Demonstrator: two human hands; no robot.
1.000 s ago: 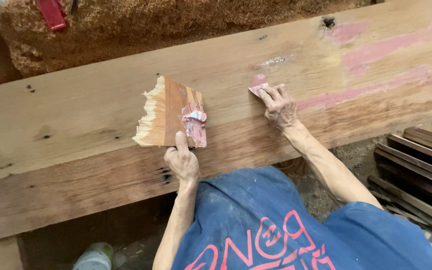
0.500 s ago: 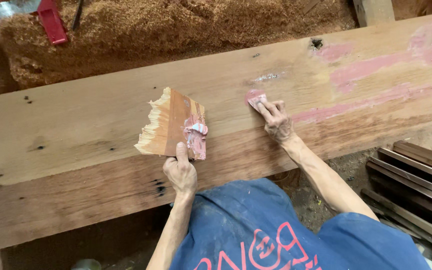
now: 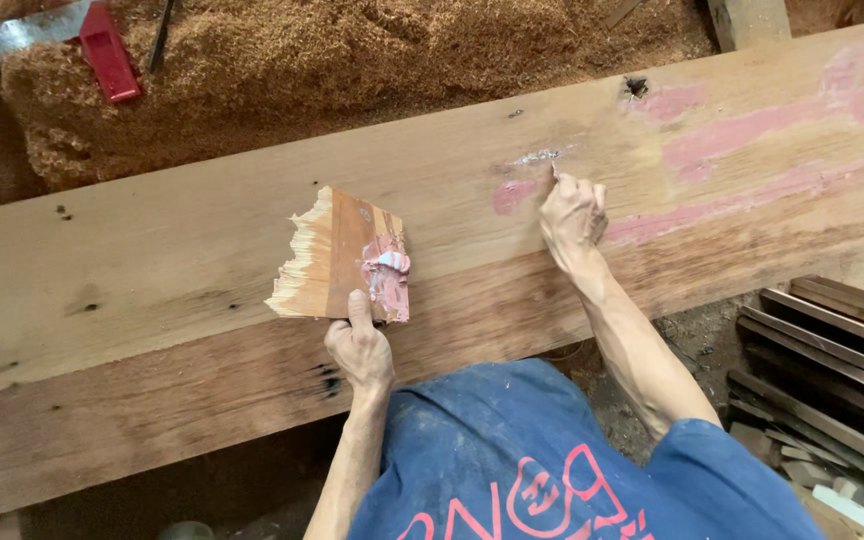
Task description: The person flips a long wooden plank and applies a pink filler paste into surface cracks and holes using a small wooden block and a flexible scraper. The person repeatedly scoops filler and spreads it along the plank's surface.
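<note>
A long, wide wooden beam (image 3: 152,250) runs across the view. My left hand (image 3: 360,350) grips a splintered plywood scrap (image 3: 327,255) by its near edge, thumb on top, and the scrap rests on the beam. A blob of pink filler (image 3: 389,270) sits on the scrap's right side. My right hand (image 3: 572,215) has its fingers curled around a small spreader whose tip presses on the beam beside a fresh pink patch (image 3: 514,195). Most of the spreader is hidden by the fingers.
Pink smears (image 3: 742,135) and a dark knot hole (image 3: 636,87) mark the beam's right part. A sawdust heap (image 3: 352,60) lies behind it, with a red tool (image 3: 107,55) and a metal blade (image 3: 12,40). Dark wood strips (image 3: 832,340) are stacked at the lower right.
My right hand has slid farther across the beam and closed its fingers over the spreader, leaving a pink patch. My left hand still holds the scrap in the same spot.
</note>
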